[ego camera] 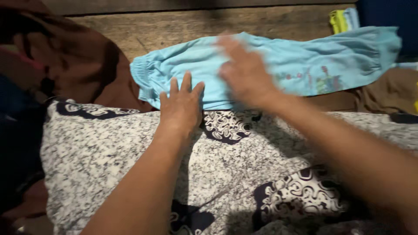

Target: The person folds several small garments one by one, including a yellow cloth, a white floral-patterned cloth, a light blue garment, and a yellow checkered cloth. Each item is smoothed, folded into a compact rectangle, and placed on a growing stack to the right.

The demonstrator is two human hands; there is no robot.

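Item one: a light blue garment (270, 65) lies flat across the upper middle of the frame, running from an elastic gathered hem at centre left to a gathered cuff at the upper right. We note a small printed motif (324, 80) in red, green and blue on its right part; its detail is too soft to read.

Item two: our left hand (182, 106) rests palm down at the centre of the frame, fingers (186, 83) straight and slightly spread, tips lying on the lower edge of the blue garment. It grips nothing.

Item three: our right hand (246, 74) lies over the middle of the blue garment, blurred; the fingers appear open and flat on the cloth, though we cannot tell how widely they are spread.

Item four: a grey speckled cloth with dark swirl-patterned patches (109, 156) fills the lower half of the frame, and both forearms cross it. Its upper edge meets the blue garment's lower edge.

Item five: a brown cloth (82, 65) sits heaped at the upper left, just beside the garment's elastic hem.

Item six: a yellow-green and pale blue folded stack (342, 19) stands at the upper right, near a dark blue thing (387, 15) in the corner.

Item seven: a wooden floor (174, 28) shows bare along the top of the frame above the garment.
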